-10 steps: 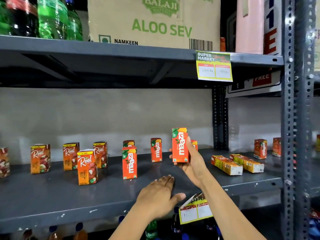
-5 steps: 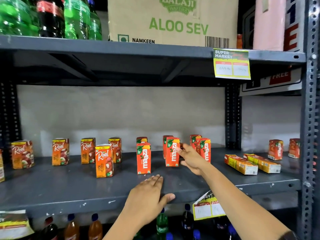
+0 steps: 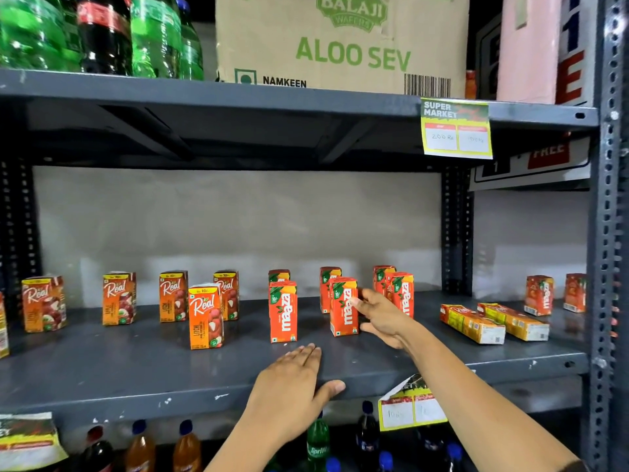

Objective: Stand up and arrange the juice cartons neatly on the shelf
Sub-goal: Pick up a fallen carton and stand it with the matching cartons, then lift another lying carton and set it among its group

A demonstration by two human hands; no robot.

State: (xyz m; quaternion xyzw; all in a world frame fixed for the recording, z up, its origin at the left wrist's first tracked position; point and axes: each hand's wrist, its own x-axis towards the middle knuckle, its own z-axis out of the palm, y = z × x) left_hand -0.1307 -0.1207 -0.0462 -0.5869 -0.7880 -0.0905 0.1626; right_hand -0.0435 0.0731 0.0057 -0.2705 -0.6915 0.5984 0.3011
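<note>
Small orange juice cartons stand on the grey middle shelf (image 3: 136, 373). Several Real cartons stand at the left, one (image 3: 206, 316) forward of the others. Several Maaza cartons stand in the middle. My right hand (image 3: 383, 318) is beside the front Maaza carton (image 3: 343, 306), fingertips touching its right side, fingers apart. Another Maaza carton (image 3: 283, 311) stands to its left, and one (image 3: 403, 292) stands behind my hand. Two yellow-red cartons (image 3: 471, 323) (image 3: 514, 320) lie flat at the right. My left hand (image 3: 292, 386) rests flat on the shelf's front edge, holding nothing.
Two more Maaza cartons (image 3: 539, 294) stand at the far right, near the perforated upright (image 3: 609, 233). The upper shelf carries soda bottles (image 3: 102, 32) and a cardboard box (image 3: 343, 46), with a price tag (image 3: 456, 129) hanging from it. Bottles (image 3: 316, 444) stand below.
One second ago my right hand held a Maaza carton in the air. It has set it upright in the front row and loosened its fingers. My view shifted left.
</note>
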